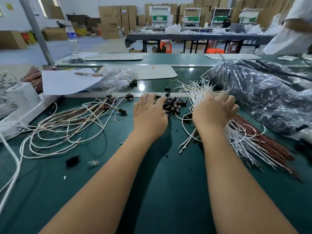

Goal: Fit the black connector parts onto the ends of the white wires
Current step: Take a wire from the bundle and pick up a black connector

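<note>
Left hand (pixel 148 114), fingers extended, touches the black connector pile (pixel 173 103) on the counter (pixel 160 174); right hand (pixel 216 108) grips the white wire bundle (pixel 199 92). Risk: tangled strands dragging connectors off the pile.

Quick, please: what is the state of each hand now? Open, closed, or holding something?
Left hand: fingers reach into the pile of black connector parts; a grip cannot be told.
Right hand: fingers curled, gripping the bundle of white wires.

Connector pile (pixel 174 103) left of wire bundle (pixel 199 93)
</note>
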